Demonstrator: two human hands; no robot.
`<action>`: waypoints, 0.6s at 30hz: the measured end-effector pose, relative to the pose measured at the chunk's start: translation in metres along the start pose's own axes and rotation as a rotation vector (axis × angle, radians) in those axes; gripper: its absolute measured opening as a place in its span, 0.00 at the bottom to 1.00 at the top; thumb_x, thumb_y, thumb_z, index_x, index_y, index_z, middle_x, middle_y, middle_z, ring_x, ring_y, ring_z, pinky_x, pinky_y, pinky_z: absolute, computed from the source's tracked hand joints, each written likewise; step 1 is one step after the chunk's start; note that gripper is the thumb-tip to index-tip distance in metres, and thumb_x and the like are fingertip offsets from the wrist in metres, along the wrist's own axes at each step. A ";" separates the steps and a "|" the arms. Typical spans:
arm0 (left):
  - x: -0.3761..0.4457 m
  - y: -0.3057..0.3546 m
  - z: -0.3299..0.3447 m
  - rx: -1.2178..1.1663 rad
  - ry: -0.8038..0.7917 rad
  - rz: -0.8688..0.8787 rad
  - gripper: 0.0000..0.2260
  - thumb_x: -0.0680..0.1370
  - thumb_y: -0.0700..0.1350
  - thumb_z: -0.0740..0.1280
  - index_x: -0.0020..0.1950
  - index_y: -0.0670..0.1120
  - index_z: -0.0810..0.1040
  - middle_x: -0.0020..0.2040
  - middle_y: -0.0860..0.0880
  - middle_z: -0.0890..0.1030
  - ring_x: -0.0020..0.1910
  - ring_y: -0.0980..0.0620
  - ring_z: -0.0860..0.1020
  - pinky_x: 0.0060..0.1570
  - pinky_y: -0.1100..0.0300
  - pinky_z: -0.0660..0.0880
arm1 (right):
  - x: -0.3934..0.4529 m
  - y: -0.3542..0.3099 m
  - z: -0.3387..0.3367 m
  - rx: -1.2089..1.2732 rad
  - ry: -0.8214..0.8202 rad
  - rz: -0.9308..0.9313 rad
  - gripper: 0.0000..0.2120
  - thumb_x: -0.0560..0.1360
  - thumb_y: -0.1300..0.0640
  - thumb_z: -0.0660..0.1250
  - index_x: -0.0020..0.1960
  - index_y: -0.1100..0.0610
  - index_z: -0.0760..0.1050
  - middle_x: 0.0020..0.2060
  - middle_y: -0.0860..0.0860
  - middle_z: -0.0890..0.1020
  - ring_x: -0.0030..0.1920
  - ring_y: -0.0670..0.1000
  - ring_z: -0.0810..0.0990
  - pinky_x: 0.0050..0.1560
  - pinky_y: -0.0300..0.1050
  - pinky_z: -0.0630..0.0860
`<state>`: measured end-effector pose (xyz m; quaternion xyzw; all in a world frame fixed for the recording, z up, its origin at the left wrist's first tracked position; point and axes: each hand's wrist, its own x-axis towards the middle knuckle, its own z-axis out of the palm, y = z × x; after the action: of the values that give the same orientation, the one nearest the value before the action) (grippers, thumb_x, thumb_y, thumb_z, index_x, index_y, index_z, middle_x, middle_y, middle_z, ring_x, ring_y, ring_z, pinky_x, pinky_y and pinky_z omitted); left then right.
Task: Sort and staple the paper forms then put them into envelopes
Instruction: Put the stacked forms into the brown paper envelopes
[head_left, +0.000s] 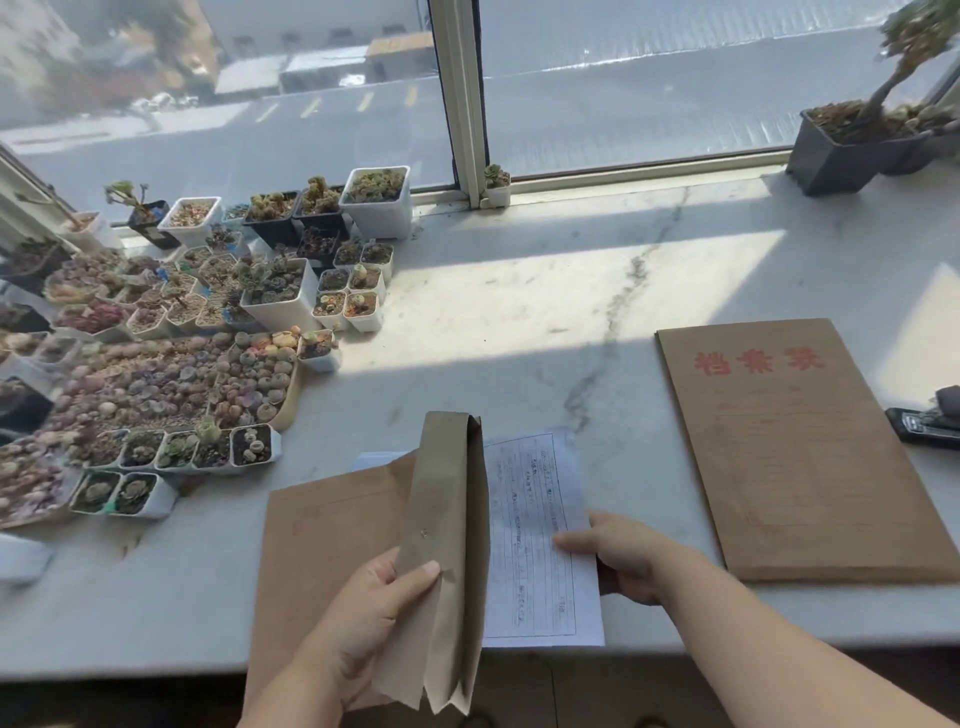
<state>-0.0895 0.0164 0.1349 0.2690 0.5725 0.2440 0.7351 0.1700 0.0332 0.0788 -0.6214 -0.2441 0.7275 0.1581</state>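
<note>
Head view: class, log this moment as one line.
left hand: grips envelope | right hand: pinches paper form beside it | second envelope: flat, right

The marble sill (545, 291) carries succulent pots (218, 332), brown envelopes (800, 457) and a stapler (930, 423).

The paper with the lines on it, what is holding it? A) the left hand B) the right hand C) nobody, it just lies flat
B: the right hand grips the edge of the paper form, while the left hand holds the brown envelope.
</note>
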 end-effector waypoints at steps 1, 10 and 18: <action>-0.004 0.006 0.007 0.033 -0.022 0.021 0.20 0.64 0.46 0.74 0.53 0.40 0.82 0.49 0.36 0.83 0.41 0.44 0.82 0.44 0.54 0.77 | -0.011 0.002 -0.008 -0.001 0.013 -0.044 0.09 0.80 0.64 0.61 0.56 0.55 0.75 0.48 0.54 0.85 0.48 0.54 0.84 0.46 0.50 0.80; -0.010 0.042 0.106 0.631 0.065 0.347 0.07 0.78 0.38 0.65 0.46 0.48 0.81 0.38 0.56 0.85 0.40 0.58 0.82 0.38 0.68 0.74 | -0.105 0.041 -0.120 0.418 0.422 -0.379 0.09 0.79 0.65 0.62 0.56 0.56 0.76 0.44 0.54 0.86 0.48 0.59 0.83 0.53 0.59 0.78; 0.030 0.031 0.174 0.853 0.121 0.324 0.11 0.78 0.39 0.64 0.43 0.56 0.77 0.41 0.59 0.81 0.40 0.60 0.79 0.36 0.72 0.70 | -0.182 0.071 -0.197 0.769 0.553 -0.590 0.12 0.79 0.67 0.59 0.55 0.54 0.75 0.41 0.48 0.86 0.39 0.47 0.85 0.32 0.41 0.81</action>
<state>0.0852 0.0390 0.1692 0.6188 0.6143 0.1137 0.4762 0.4008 -0.0913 0.1685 -0.5921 -0.0743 0.4988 0.6286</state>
